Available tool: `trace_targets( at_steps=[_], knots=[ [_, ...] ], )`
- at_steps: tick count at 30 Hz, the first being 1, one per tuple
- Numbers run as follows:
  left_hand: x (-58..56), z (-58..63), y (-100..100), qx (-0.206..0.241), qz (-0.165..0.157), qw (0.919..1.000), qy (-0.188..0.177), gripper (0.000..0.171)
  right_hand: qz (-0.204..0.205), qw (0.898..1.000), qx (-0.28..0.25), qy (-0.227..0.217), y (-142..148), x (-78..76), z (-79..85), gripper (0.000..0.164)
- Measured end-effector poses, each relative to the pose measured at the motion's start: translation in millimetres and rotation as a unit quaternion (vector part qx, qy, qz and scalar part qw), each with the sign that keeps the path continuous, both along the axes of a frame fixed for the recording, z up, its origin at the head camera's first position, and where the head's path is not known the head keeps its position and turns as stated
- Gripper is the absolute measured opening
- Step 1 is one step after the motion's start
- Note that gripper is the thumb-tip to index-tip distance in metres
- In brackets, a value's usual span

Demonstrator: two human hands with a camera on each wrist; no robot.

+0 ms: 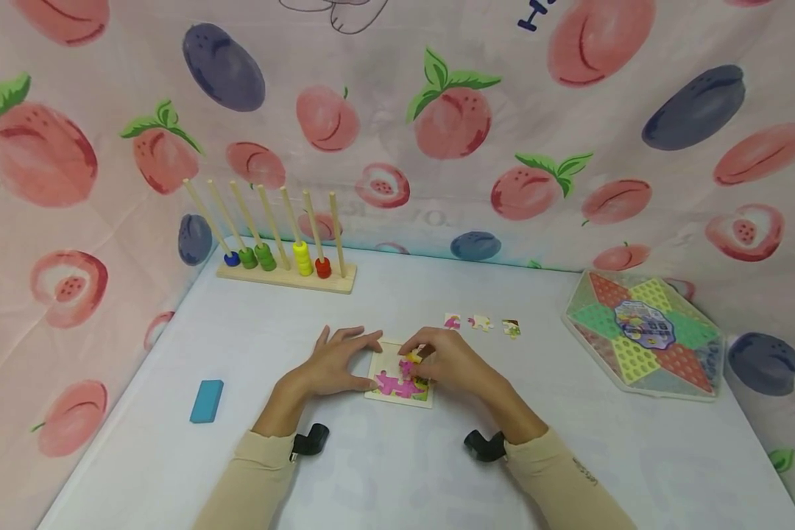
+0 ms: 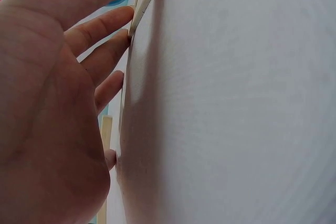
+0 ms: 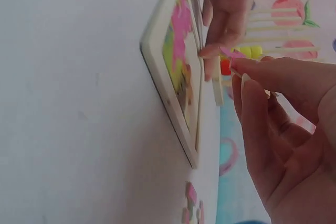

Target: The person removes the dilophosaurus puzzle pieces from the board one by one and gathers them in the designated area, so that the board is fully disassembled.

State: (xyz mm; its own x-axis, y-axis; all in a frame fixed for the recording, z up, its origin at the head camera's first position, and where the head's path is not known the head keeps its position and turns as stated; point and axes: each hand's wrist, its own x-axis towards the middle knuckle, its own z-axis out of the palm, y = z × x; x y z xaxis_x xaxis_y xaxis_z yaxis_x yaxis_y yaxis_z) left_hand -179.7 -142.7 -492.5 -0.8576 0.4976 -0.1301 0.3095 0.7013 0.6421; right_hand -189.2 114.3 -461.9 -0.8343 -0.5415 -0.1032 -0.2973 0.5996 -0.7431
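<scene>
A small square jigsaw puzzle tray (image 1: 397, 401) with a pale wooden rim lies on the table between both hands. Pink and green pieces fill its lower part, as the right wrist view also shows. My left hand (image 1: 331, 366) spreads over the tray's left side, thumb at the left rim and index fingertip near the top left corner. Between thumb and fingertips, my right hand (image 1: 456, 361) pinches a pink puzzle piece (image 3: 231, 54), held just above the tray. Three loose puzzle pieces, among them a pink-and-white one (image 1: 452, 321), lie beyond the right hand.
Back left stands a wooden counting rack (image 1: 285, 278) with upright pegs and coloured rings. A blue block (image 1: 207, 401) rests on the left of the table. At the right is a hexagonal box (image 1: 644, 331) with a patterned lid. A fruit-print cloth (image 1: 384, 110) hangs behind.
</scene>
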Motion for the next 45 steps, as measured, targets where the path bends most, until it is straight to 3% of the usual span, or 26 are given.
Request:
trace_targets(
  at_steps=[9, 16, 20, 29, 45],
  knots=[
    [-0.4, -1.9, 0.3, -0.004, 0.001, 1.0, 0.004, 0.075, -0.071, 0.995, -0.054, -0.046, 28.8, -4.6, 11.2, 0.029],
    [0.6, -0.7, 0.3, -0.007, 0.003, 1.0, 0.003, 0.076, -0.116, 0.991, -0.066, -0.007, 57.3, -7.6, 18.5, 0.027],
    [1.0, -0.2, -0.1, -0.008, 0.003, 1.0, 0.002, 0.077, -0.14, 0.988, -0.067, -0.008, 72.4, -8.3, 18.0, 0.025],
    [0.6, -2.0, 0.5, -0.006, 0.007, 1.0, -0.001, 0.076, -0.203, 0.979, -0.014, -0.021, 102.7, -7.4, 3.2, 0.029],
    [-0.7, -3.0, -0.1, -0.009, 0.002, 1.0, -0.004, 0.077, -0.21, 0.976, 0.062, 0.017, 108.7, -12.3, -20.1, 0.021]
  ],
)
